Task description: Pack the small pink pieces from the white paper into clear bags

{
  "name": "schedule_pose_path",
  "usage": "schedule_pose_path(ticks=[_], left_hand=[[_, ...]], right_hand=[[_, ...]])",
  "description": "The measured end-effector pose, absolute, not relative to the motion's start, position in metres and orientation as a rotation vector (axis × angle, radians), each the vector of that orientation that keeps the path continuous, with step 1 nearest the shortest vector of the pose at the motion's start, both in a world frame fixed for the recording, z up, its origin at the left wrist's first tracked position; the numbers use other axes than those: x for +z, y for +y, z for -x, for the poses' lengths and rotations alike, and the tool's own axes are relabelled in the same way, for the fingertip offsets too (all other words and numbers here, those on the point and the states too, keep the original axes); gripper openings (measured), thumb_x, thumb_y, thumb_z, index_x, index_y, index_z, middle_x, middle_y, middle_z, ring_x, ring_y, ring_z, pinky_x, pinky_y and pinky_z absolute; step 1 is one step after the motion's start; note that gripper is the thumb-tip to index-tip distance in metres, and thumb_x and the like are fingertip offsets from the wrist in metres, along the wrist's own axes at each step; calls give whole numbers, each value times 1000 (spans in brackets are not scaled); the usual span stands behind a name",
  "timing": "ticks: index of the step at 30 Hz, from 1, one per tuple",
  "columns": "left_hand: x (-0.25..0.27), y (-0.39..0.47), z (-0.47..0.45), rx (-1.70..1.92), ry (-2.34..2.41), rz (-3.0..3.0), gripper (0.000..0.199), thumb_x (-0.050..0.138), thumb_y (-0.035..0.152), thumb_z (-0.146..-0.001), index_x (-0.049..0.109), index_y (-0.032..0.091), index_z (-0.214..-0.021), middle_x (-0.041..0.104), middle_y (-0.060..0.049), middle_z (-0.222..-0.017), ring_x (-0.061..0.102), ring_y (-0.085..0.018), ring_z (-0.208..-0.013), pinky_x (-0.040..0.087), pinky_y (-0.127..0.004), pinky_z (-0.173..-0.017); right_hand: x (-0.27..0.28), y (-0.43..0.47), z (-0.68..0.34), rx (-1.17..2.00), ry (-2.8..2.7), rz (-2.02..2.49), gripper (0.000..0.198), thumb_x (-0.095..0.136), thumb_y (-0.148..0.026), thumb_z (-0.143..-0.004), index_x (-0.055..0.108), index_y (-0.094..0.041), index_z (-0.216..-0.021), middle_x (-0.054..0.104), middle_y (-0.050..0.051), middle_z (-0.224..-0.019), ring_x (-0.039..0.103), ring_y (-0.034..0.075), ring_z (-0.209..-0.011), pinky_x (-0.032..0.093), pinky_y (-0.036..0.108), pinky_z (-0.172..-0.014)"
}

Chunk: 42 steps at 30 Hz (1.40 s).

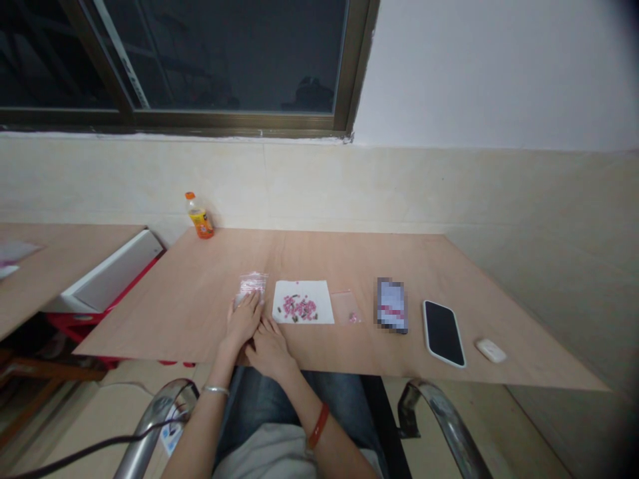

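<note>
My left hand [244,319] lies flat on the near part of a stack of clear zip bags [253,282], its fingers stretched out. Close beside it, my right hand [269,344] rests on the table near its front edge, fingers extended and partly overlapping the left hand's edge in this view. Just right of the hands is a white sheet of paper [319,293]. Small pink and dark beads or charms [299,308] are scattered over it. Against the paper's right side lies a clear zip bag [344,305] with a few small pink pieces inside.
The wooden table [399,259] also holds a blurred phone [392,305], a white-framed phone [443,332] and a small white case [491,350]. An orange drink bottle [200,216] stands at the back left. A metal chair arm [449,426] is below the front edge.
</note>
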<state>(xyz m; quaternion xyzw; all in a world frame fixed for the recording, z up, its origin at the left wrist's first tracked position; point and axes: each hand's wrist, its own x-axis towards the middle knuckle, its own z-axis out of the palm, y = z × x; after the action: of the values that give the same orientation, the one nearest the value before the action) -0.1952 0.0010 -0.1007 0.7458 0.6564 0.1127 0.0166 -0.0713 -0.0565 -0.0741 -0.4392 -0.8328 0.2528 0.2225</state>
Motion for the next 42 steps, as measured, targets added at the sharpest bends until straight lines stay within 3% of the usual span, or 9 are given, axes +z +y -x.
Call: schedule_pose_path(ticks=[10, 14, 21, 25, 31, 37, 42], left_hand=[[-89, 4, 186, 414, 2130, -2215, 42, 26, 28, -93, 51, 20, -125, 50, -12, -134, 47, -24, -122, 20, -51, -107], [-84, 6, 181, 428, 2142, -2306, 40, 26, 26, -92, 58, 20, -116, 57, -12, -127, 48, -25, -119, 17, -53, -108], [-90, 45, 187, 501, 2191, -2332, 46, 26, 27, -91, 47, 10, -129, 44, -16, -139, 36, -26, -131, 25, -44, -108], [-102, 68, 193, 398, 2139, -2367, 51, 23, 25, -91, 34, 9, -138, 37, -17, -143, 30, -26, -135, 20, -47, -110], [-112, 69, 197, 287, 2088, -2425, 53, 21, 22, -90, 30, 6, -140, 27, -17, -148, 23, -25, -138, 18, -47, -111], [-112, 69, 197, 315, 2113, -2402, 52, 21, 24, -92, 29, 9, -141, 27, -16, -148, 23, -23, -138, 16, -45, -111], [-114, 69, 196, 448, 2146, -2307, 53, 21, 31, -93, 30, 8, -140, 30, -15, -147, 26, -23, -137, 20, -42, -111]], right_hand=[[-71, -56, 72, 725, -2307, 1226, 55, 44, -35, -87, 38, -13, -137, 41, 11, -141, 27, 23, -135, 13, 42, -113], [-71, -55, 72, 725, -2322, 1240, 55, 46, -34, -86, 40, -12, -136, 43, 12, -139, 27, 23, -135, 12, 42, -113], [-73, -54, 75, 717, -2346, 1284, 59, 44, -39, -86, 39, -7, -136, 40, 15, -141, 28, 23, -135, 11, 40, -114], [-76, -53, 76, 710, -2346, 1299, 64, 44, -43, -86, 35, -7, -138, 34, 15, -144, 25, 23, -136, 11, 41, -114], [-77, -54, 74, 772, -2334, 1258, 64, 45, -44, -87, 35, -6, -137, 33, 15, -145, 24, 24, -137, 11, 42, -114], [-59, -39, 39, 745, -2131, 1135, 39, 43, -24, -88, 52, -21, -125, 53, 6, -131, 44, 18, -124, 27, 39, -108], [-58, -9, -23, 426, -1596, 1524, 35, 39, -15, -84, 63, -13, -110, 63, 13, -110, 55, 22, -104, 40, 35, -92]])
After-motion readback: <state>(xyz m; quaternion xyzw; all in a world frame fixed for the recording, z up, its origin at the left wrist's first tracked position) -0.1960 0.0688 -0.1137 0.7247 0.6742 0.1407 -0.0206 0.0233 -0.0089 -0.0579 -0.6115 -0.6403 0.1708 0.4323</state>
